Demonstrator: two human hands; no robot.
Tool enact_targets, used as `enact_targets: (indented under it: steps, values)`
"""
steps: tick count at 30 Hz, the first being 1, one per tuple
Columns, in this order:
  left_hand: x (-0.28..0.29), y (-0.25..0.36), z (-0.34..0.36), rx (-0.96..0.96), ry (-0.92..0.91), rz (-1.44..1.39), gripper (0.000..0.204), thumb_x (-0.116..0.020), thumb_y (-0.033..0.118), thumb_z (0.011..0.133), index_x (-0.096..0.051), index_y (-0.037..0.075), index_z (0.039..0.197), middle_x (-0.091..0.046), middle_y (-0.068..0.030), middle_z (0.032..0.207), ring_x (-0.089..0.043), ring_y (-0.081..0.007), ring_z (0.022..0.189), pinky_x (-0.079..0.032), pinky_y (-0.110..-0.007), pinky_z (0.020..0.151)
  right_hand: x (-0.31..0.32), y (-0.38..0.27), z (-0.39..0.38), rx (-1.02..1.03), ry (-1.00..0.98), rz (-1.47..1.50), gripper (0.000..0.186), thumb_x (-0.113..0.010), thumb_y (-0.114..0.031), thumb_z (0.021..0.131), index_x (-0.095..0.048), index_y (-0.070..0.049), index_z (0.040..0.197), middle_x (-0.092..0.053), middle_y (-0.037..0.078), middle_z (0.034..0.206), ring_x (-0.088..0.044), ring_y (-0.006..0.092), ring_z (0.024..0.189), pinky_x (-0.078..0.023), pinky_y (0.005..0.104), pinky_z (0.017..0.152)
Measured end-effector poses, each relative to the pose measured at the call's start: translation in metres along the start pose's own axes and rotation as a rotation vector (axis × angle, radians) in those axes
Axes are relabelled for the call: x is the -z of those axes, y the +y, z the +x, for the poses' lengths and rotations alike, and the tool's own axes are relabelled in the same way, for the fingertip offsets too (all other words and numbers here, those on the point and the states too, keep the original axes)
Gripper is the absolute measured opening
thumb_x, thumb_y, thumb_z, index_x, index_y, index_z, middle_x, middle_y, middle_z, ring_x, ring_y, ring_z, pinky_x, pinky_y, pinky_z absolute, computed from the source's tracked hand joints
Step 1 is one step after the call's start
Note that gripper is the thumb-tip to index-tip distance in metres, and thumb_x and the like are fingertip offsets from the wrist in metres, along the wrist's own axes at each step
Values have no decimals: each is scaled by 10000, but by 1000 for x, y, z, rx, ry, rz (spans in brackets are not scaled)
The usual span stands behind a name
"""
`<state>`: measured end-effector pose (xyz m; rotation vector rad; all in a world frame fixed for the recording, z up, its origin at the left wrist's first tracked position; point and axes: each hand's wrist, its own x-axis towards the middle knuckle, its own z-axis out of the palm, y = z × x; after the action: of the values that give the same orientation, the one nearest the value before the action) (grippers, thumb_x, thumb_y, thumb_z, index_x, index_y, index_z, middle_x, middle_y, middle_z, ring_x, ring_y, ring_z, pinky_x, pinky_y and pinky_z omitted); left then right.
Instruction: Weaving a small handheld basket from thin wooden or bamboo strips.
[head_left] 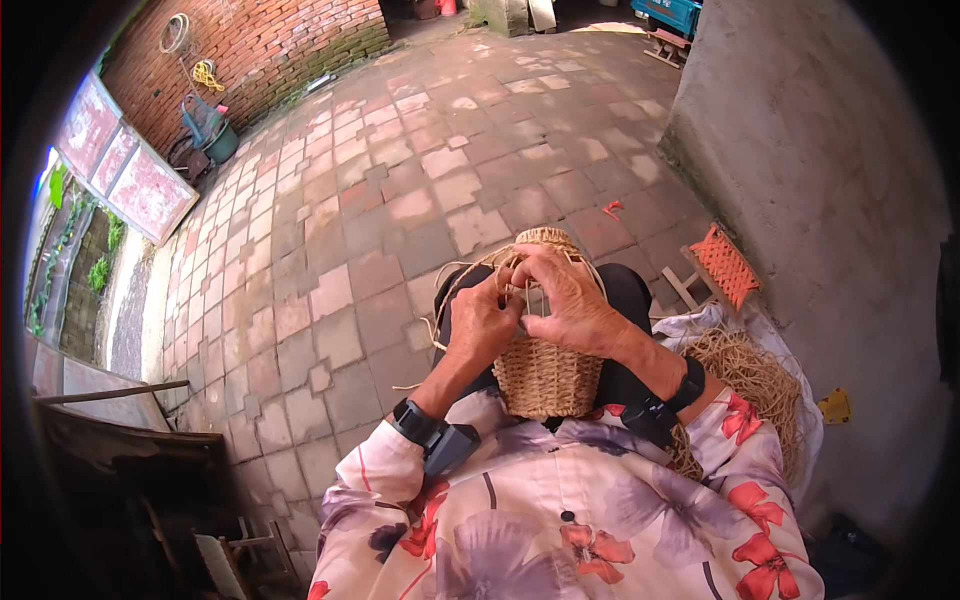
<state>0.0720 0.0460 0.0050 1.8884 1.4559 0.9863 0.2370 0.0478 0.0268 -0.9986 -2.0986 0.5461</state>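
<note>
Viewed remotely through the head camera, I take as landmark the stool (pixel 725 268) with an orange woven seat and wooden frame. It rests on paving (pixel 390 165) of reddish and grey blocks. Right of the stool I see a grey plastered wall (pixel 815 190); nearer to me than the stool, beside that wall, a small yellow piece (pixel 835 406). Left of the stool and slightly beyond it, a red scrap (pixel 612 210) lies on the paving. Far beyond the stool, I note a blue box-like body (pixel 672 15). Well apart from the stool, at far left: brick wall (pixel 290 40), pale coil (pixel 174 33), yellow rope (pixel 207 75), green bucket (pixel 220 144), weathered panel (pixel 150 195).
</note>
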Motion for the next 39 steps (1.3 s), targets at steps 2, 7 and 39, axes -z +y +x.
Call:
enact_targets:
  steps: [2,7,39]
  values:
    - [-2,-4,-4,-49,37,-34,183,-614,78,789,-632,112,967,-628,-151,705,-636,-316,665,-486,-390,618,6,3,2,19,38,152,349,-695,-83,688,-521,-102,990,-529,104,1191,-508,275,1122,-374,431,911]
    - [-3,-5,-20,42,70,-195,259,-649,57,804,-594,90,1055,-536,-19,637,-525,-132,560,-434,-273,552,15,-1,-7,-57,247,-139,370,-700,-79,698,-536,-109,1028,-542,80,1128,-513,290,1096,-375,435,919]
    - [18,-26,-43,384,-265,-632,301,-541,265,963,-637,-16,913,-633,-35,844,-567,-95,750,-504,-243,674,13,-3,-76,47,200,-177,325,-605,42,668,-645,-57,975,-522,92,838,-529,283,804,-455,375,722]
